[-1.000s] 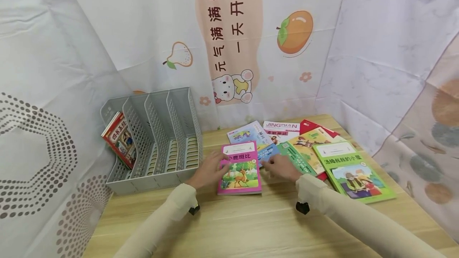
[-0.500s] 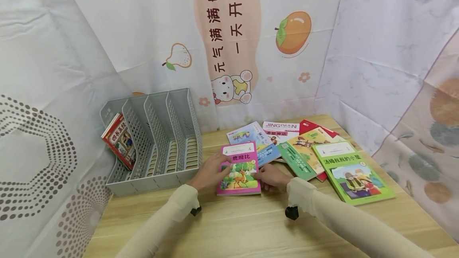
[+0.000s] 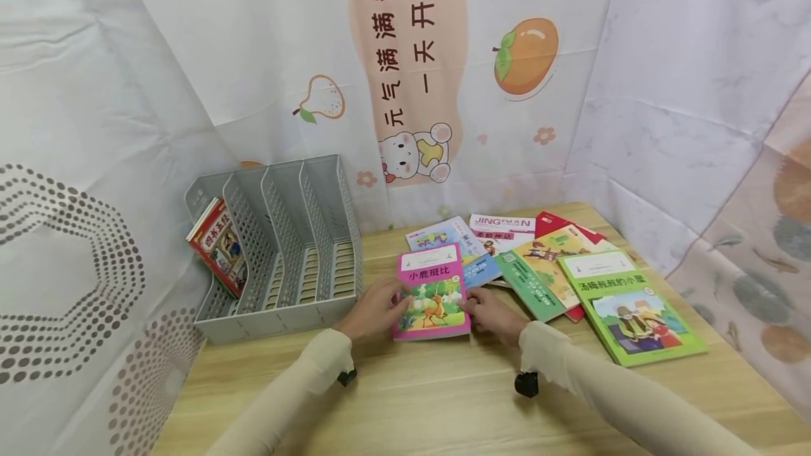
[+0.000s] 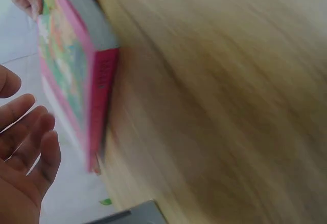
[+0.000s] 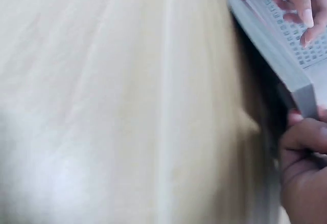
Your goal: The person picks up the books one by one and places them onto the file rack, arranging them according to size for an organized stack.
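A pink picture book (image 3: pixel 434 298) with a deer on its cover is slightly raised off the wooden table in front of me. My right hand (image 3: pixel 495 315) pinches its right edge, and the right wrist view shows that thumb and fingers (image 5: pixel 301 142) at the book's corner. My left hand (image 3: pixel 375 309) is at the book's left side. In the left wrist view the left fingers (image 4: pixel 30 121) are loosely bent and apart from the book's spine (image 4: pixel 104 88). To the left stands a grey perforated file rack (image 3: pixel 279 322), with a red book (image 3: pixel 222 245) leaning in its leftmost slot.
Behind and right of the pink book lie several overlapping books, among them a blue one (image 3: pixel 446 234), a yellow-green one (image 3: pixel 538 273) and a white one (image 3: pixel 500 224). A green book (image 3: pixel 633 308) lies nearest the table's right edge. Patterned cloth (image 3: pixel 253 48) hangs around the table.
My right hand has moved left from the blue book to the pink book's right edge and taken hold of it. The book is now tilted up slightly. My left hand has stayed beside it.
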Motion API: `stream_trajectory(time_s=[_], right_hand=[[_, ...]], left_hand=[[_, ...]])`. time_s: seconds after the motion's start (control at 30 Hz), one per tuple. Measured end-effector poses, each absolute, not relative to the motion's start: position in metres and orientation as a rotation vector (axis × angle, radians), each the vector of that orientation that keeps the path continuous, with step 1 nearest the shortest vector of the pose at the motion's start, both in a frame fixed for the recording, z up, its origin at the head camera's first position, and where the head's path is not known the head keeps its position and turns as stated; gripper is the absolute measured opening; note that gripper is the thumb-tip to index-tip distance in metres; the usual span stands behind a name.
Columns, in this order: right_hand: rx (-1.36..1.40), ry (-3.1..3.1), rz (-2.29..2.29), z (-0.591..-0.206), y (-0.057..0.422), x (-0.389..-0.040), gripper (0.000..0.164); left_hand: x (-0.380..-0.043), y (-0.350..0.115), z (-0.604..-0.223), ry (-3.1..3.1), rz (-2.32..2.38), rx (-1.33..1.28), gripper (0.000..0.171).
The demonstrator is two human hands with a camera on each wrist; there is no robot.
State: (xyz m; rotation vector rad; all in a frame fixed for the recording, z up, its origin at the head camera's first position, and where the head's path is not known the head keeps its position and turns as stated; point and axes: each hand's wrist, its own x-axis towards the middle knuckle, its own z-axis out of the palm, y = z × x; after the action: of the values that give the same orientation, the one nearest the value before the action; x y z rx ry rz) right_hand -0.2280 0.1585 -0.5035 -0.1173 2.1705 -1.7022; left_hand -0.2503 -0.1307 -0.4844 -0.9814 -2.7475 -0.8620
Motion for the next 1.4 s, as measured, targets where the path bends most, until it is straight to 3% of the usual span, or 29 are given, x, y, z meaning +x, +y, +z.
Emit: stream_trajectory(time_s=[0.17, 0.3, 0.5, 0.83, 1.17, 1.4], right_hand=[[-0.085, 2.122, -1.877, -0.508, 0.173, -0.229, 0.025], [-0.093, 2.074, -1.97, -0.503, 0.182, -0.234, 0.023], [-0.169, 2.122, -2.001, -0.499, 0.187, -0.236, 0.021], [-0.241, 2.048, -2.065, -0.5, 0.182, -0.234, 0.024], [-0.244, 2.004, -1.993, -0.503, 0.184, -0.235, 0.03], [-0.133, 2.136, -1.853, -0.503, 0.188, -0.241, 0.035]], left_hand=[[-0.25, -0.13, -0.491, -2.81, -1.032, -0.895, 0.016], [-0.252, -0.13, -0.496, -2.828, -1.306, -0.753, 0.029], [-0.257, -0.128, -0.5, -2.864, -1.533, -0.799, 0.044], [-0.25, -0.123, -0.495, -2.8, -2.176, -0.607, 0.04], [-0.246, -0.114, -0.493, -2.847, -2.288, -0.776, 0.047], [-0.241, -0.117, -0.499, -2.836, -2.251, -0.668, 0.049]])
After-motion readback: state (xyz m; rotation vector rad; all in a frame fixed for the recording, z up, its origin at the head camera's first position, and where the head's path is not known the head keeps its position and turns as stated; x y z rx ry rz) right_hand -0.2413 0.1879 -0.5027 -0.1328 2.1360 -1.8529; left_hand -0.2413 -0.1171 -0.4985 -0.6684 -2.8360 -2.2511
